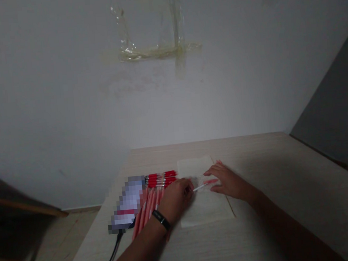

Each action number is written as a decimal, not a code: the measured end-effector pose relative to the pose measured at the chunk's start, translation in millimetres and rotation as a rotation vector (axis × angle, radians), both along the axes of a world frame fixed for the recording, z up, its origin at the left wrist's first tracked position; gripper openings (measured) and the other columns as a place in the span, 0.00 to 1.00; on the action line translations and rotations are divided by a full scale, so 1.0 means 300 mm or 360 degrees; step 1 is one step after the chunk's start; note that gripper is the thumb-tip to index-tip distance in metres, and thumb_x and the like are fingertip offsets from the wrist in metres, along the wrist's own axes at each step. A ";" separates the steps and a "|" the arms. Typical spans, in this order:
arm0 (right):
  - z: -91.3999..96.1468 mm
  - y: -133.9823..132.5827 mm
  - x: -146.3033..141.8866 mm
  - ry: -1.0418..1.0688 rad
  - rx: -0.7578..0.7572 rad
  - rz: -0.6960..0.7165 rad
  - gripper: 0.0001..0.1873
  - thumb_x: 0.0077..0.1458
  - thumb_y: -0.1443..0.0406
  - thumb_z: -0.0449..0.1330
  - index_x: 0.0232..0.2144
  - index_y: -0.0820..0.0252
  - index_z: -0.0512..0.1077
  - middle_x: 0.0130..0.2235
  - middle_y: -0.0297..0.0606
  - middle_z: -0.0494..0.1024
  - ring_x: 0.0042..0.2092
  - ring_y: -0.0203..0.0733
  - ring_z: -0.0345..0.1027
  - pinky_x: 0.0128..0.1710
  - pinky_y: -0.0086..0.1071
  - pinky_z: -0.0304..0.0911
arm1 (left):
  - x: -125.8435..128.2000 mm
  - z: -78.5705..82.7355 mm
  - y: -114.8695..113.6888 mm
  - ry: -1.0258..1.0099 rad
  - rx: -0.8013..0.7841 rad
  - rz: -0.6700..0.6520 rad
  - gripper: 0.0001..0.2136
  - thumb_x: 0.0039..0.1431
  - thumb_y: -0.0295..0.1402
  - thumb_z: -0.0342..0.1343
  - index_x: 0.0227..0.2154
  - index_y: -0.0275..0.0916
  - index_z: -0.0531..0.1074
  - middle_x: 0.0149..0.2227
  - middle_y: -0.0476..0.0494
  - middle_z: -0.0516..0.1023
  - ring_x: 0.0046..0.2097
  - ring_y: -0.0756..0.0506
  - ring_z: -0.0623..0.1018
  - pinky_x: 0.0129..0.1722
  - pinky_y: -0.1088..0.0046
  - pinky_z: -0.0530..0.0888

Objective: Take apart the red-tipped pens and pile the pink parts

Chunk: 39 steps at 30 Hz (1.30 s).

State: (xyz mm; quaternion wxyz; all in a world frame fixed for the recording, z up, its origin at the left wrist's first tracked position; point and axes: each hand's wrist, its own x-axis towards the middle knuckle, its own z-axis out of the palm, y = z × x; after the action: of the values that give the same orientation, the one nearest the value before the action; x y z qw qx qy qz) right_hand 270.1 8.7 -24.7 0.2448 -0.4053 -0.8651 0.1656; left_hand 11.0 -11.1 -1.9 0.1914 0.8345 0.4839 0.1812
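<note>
On a pale sheet [204,213] lies or hovers a thin white-and-red stick that looks like a pen refill [201,186]. My left hand [179,193], with a dark band at its wrist, has curled fingers pinching the white left end. Close to the red right end, my right hand [225,181] holds its thumb and fingers apart with nothing gripped. Several red pens [161,179] lie side by side just left of the sheet. Several pinkish-red sticks [144,212] lie below them, partly hidden by my left forearm.
At the table's left side lies a blurred-out phone [128,203] with a black cable [113,251]. The wooden table [254,147] meets a wall with strips of clear tape [150,53]. A dark chair-like object [14,225] stands to the left.
</note>
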 end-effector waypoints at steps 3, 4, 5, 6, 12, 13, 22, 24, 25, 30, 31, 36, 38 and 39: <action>-0.018 0.008 0.004 -0.0052 -0.0016 -0.0021 0.27 0.47 0.66 0.70 0.50 0.55 0.71 0.48 0.40 0.77 0.55 0.51 0.65 0.67 0.55 0.33 | 0.000 -0.002 0.002 -0.0004 -0.0011 0.0016 0.06 0.57 0.24 0.53 0.33 0.40 0.74 0.35 0.46 0.78 0.36 0.48 0.75 0.34 0.76 0.64; -0.023 0.009 0.004 -0.0065 -0.0019 -0.0028 0.27 0.46 0.66 0.70 0.50 0.55 0.71 0.48 0.39 0.77 0.54 0.50 0.66 0.67 0.54 0.33 | 0.001 -0.003 0.003 -0.0003 -0.0012 0.0022 0.06 0.57 0.25 0.53 0.33 0.40 0.74 0.35 0.46 0.78 0.36 0.48 0.75 0.34 0.76 0.64; -0.028 0.011 0.004 -0.0073 -0.0021 -0.0035 0.26 0.46 0.66 0.70 0.49 0.55 0.71 0.47 0.39 0.77 0.54 0.50 0.66 0.67 0.54 0.33 | 0.001 -0.003 0.003 0.0000 -0.0012 0.0027 0.06 0.57 0.25 0.53 0.32 0.40 0.74 0.35 0.46 0.78 0.36 0.48 0.75 0.34 0.76 0.64; -0.031 0.012 0.004 -0.0078 -0.0021 -0.0042 0.26 0.46 0.66 0.70 0.49 0.55 0.71 0.47 0.38 0.77 0.54 0.50 0.66 0.67 0.54 0.33 | 0.002 -0.003 0.003 0.0003 -0.0012 0.0026 0.05 0.57 0.25 0.53 0.32 0.40 0.74 0.35 0.46 0.78 0.36 0.48 0.75 0.34 0.76 0.64; -0.030 0.010 0.002 -0.0088 -0.0050 -0.0059 0.25 0.46 0.65 0.71 0.48 0.54 0.72 0.46 0.37 0.77 0.53 0.49 0.67 0.67 0.53 0.32 | 0.003 0.002 0.000 0.0026 -0.0023 0.0031 0.05 0.56 0.25 0.54 0.32 0.40 0.73 0.35 0.47 0.78 0.35 0.48 0.75 0.33 0.76 0.63; -0.029 0.009 0.002 -0.0091 -0.0055 -0.0063 0.25 0.46 0.64 0.71 0.48 0.55 0.72 0.46 0.38 0.77 0.53 0.49 0.67 0.67 0.53 0.33 | 0.004 0.005 -0.001 0.0032 -0.0025 0.0034 0.05 0.56 0.25 0.54 0.32 0.40 0.73 0.35 0.46 0.78 0.36 0.48 0.75 0.33 0.76 0.63; -0.044 0.016 -0.003 -0.0074 0.0040 -0.0109 0.06 0.59 0.63 0.63 0.39 0.56 0.75 0.37 0.35 0.76 0.46 0.44 0.69 0.66 0.53 0.38 | 0.003 0.024 -0.001 0.0034 -0.0098 0.0059 0.06 0.57 0.25 0.53 0.32 0.39 0.74 0.36 0.45 0.79 0.36 0.48 0.75 0.34 0.75 0.64; -0.044 0.017 -0.008 -0.0059 0.0067 -0.0120 0.04 0.61 0.62 0.62 0.35 0.56 0.74 0.36 0.34 0.76 0.45 0.43 0.68 0.66 0.54 0.38 | 0.000 0.019 -0.001 0.0025 -0.0092 0.0060 0.06 0.57 0.25 0.53 0.32 0.39 0.74 0.36 0.45 0.79 0.36 0.47 0.75 0.34 0.75 0.64; -0.041 0.017 -0.010 -0.0054 0.0082 -0.0119 0.04 0.61 0.62 0.62 0.34 0.56 0.74 0.35 0.34 0.75 0.44 0.43 0.68 0.66 0.54 0.38 | -0.001 0.016 0.000 0.0023 -0.0088 0.0063 0.05 0.57 0.25 0.53 0.32 0.39 0.74 0.35 0.45 0.79 0.36 0.47 0.75 0.34 0.75 0.64; -0.008 0.016 -0.004 0.0002 0.0187 -0.0160 0.02 0.60 0.68 0.60 0.35 0.58 0.73 0.38 0.38 0.75 0.45 0.45 0.65 0.54 0.45 0.58 | -0.004 0.009 0.000 0.0036 -0.0058 0.0112 0.04 0.57 0.25 0.55 0.31 0.39 0.74 0.34 0.46 0.79 0.35 0.48 0.75 0.33 0.75 0.63; -0.002 0.017 -0.002 0.0020 0.0199 -0.0171 0.02 0.60 0.69 0.60 0.35 0.58 0.73 0.39 0.39 0.75 0.45 0.46 0.65 0.50 0.42 0.60 | -0.005 0.009 0.000 0.0039 -0.0061 0.0118 0.04 0.57 0.25 0.55 0.31 0.39 0.73 0.34 0.46 0.78 0.34 0.48 0.75 0.33 0.75 0.63; 0.010 0.018 0.003 0.0054 0.0224 -0.0140 0.05 0.59 0.71 0.60 0.36 0.58 0.73 0.38 0.39 0.74 0.45 0.46 0.64 0.46 0.39 0.60 | -0.004 0.006 0.002 0.0038 -0.0076 0.0153 0.04 0.59 0.27 0.55 0.30 0.39 0.73 0.34 0.46 0.78 0.34 0.48 0.74 0.33 0.75 0.62; 0.011 0.015 0.002 0.0041 0.0239 -0.0136 0.05 0.58 0.72 0.60 0.36 0.58 0.73 0.39 0.39 0.74 0.45 0.46 0.64 0.46 0.40 0.60 | -0.005 0.002 0.003 0.0041 -0.0062 0.0167 0.04 0.59 0.27 0.55 0.30 0.39 0.73 0.34 0.46 0.78 0.34 0.49 0.74 0.33 0.75 0.62; 0.013 0.014 0.001 0.0037 0.0245 -0.0137 0.05 0.58 0.72 0.60 0.36 0.58 0.73 0.39 0.39 0.74 0.45 0.46 0.64 0.46 0.40 0.60 | -0.006 -0.001 0.004 0.0041 -0.0055 0.0166 0.04 0.60 0.27 0.54 0.30 0.39 0.73 0.34 0.46 0.78 0.34 0.49 0.74 0.33 0.75 0.62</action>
State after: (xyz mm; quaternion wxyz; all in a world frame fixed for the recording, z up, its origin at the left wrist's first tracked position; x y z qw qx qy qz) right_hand 270.5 12.9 -20.9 0.2922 -0.4202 -0.8541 0.0927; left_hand 9.2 -10.0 -2.2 0.1898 0.8069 0.5323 0.1717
